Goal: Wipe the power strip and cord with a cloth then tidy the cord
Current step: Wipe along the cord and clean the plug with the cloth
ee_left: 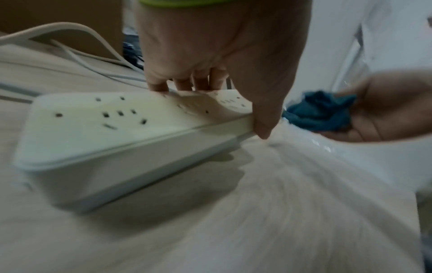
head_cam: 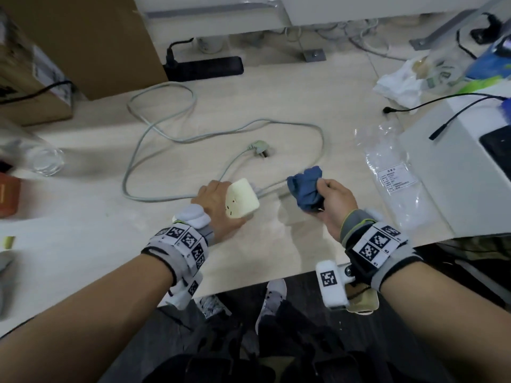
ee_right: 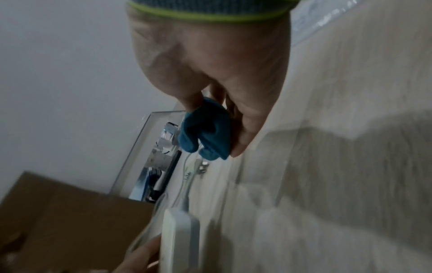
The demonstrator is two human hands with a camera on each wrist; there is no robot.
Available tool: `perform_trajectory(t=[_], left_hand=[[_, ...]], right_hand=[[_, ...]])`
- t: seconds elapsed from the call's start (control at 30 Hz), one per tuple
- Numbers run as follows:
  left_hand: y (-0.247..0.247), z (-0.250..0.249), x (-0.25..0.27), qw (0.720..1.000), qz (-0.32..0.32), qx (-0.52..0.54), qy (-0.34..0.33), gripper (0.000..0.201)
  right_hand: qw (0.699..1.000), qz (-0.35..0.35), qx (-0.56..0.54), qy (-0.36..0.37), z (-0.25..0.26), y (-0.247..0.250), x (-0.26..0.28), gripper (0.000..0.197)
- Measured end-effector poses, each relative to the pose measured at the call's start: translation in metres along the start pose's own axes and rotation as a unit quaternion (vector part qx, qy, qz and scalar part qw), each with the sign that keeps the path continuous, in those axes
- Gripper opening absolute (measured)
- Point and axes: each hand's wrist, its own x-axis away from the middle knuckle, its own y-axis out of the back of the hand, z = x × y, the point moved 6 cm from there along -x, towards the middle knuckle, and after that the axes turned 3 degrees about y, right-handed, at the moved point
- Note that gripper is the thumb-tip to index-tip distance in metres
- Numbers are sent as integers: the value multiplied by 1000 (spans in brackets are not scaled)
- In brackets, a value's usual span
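left hand (head_cam: pixel 214 201) – grips the white power strip (head_cam: pixel 242 199), one end lifted off the desk (head_cam: pixel 304 111) | right hand (head_cam: pixel 333 200) – fingers curled round the bunched blue cloth (head_cam: pixel 305 187), just right of the strip | cord (head_cam: pixel 154 128) – loose loops behind the strip

Head view: evenly lit, soft indoor light, strong wide-angle bending at the edges; clear drinking glass (head_cam: pixel 41 158) at 9 o'clock smeared. Soft shadow under the cream plastic power strip (head_cam: pixel 243 199) falls toward 3 o'clock on the pale wood-grain tabletop (head_cam: pixel 276 111). Both wrist views dim, grainy, motion-blurred; radial streaking across the tabletop, glare specks at 3 o'clock in left wrist.
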Motion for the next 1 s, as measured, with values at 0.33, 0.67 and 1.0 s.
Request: perform_trajectory(t=[0.33,0.67,1.0], left_hand=[[64,-58,5,991,-95,70,-56,77],[88,-55,3,994,-62,-37,-79,69],[100,-46,5,985,-51,-86,-141,85]], right_hand=[[984,21,-164,-63,36,-89,11,21],[987,16,-117,-110,65,-119,6,57],[992,-30,-82,-95,92,-120,9,38]])
